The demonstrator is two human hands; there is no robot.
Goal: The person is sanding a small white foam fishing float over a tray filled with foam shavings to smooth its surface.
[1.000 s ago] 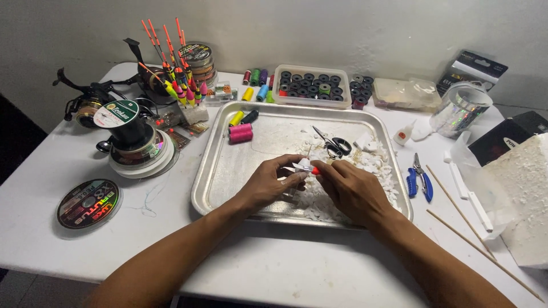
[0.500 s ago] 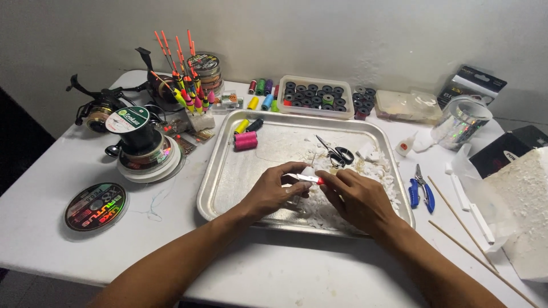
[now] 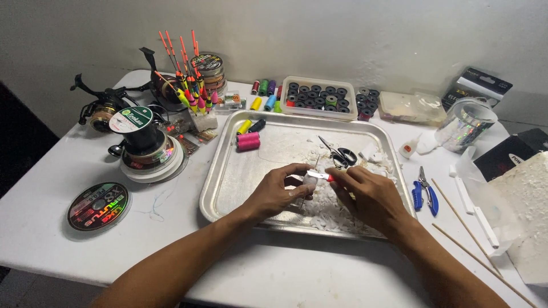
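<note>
Head view looks down on a white table [image 3: 297, 268] with your two bare forearms reaching in from the bottom edge. At the table's middle lies a large silver metal tray [image 3: 228, 177], and both of your hands work above its near half. Your left hand [image 3: 278, 191] curls its fingers narrowly around a small white foam piece [image 3: 309, 181], pinching it between thumb and fingertips. Your right hand [image 3: 367, 197] meets it from the other side, its fingers closed on a small knife with a red handle [image 3: 319, 175], whose blade rests against the foam. A heap of white foam shavings [image 3: 331, 208] lies on the tray beneath and between your hands. Farther back on the tray sit black-handled scissors [image 3: 338, 154] and, near the far left corner, a pink thread spool [image 3: 248, 141]. Left of the tray stands a stack of fishing line spools [image 3: 145, 149], with a flat round line spool [image 3: 98, 206] nearer to you. Right of the tray lie blue-handled pliers [image 3: 425, 193]. Behind the tray is a clear box of dark bobbins [image 3: 318, 97].
</note>
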